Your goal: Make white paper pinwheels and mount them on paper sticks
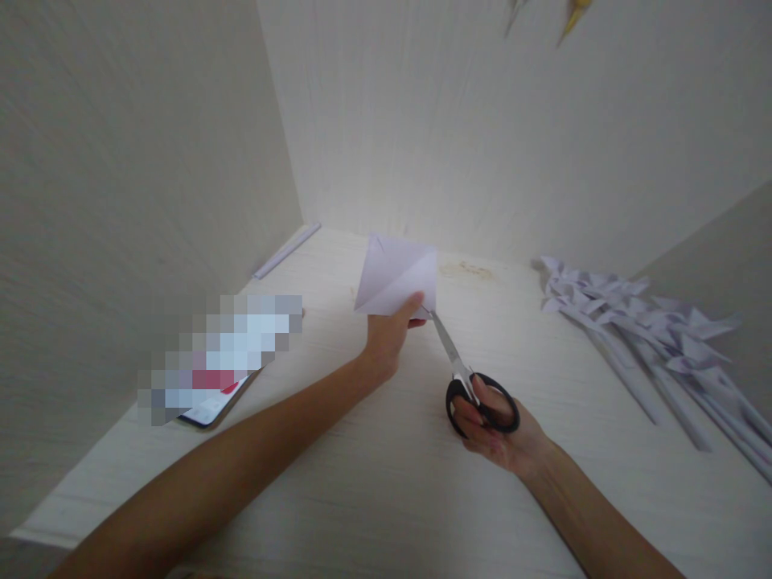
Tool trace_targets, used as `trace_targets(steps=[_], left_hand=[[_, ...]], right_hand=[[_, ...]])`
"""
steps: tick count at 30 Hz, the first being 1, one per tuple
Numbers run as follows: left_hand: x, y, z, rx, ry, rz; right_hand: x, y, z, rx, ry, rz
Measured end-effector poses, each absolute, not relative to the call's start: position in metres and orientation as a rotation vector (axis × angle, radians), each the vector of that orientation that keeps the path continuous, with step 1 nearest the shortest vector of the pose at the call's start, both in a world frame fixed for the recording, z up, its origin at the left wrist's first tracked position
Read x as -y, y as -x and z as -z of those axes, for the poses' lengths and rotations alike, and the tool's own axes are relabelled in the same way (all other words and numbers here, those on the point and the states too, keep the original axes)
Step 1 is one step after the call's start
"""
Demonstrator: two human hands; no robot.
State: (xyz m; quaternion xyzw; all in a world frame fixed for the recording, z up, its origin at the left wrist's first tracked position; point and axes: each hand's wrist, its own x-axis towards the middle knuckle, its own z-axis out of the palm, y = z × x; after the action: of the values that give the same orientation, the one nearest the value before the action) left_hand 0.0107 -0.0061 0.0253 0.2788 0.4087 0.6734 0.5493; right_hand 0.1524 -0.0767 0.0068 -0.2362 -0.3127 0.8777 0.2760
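Observation:
A square of white paper (395,273) with a diagonal crease is held up over the table by my left hand (395,330). The thumb lies on top near the paper's lower right corner, with fingers underneath. My right hand (498,430) grips black-handled scissors (461,374), its fingers through the loops. The blades point up and left, and their tips are at the paper's lower right corner, close to my left thumb. A short slit shows near the upper left corner of the sheet.
Several white paper pinwheels on rolled paper sticks (639,330) lie at the right. A phone (223,394), partly blurred out, rests at the left. Behind it, a rolled paper stick (288,251) lies by the wall. Walls (422,121) enclose the table's back and sides.

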Motion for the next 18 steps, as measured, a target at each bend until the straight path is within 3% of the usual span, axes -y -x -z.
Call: trace_targets(steps=[18], left_hand=[[0.0074, -0.0124, -0.0232, -0.936, -0.667, -1.598]], right_hand=[[0.0759, -0.1536, -0.0056, 0.8, 0.611, -2.377]])
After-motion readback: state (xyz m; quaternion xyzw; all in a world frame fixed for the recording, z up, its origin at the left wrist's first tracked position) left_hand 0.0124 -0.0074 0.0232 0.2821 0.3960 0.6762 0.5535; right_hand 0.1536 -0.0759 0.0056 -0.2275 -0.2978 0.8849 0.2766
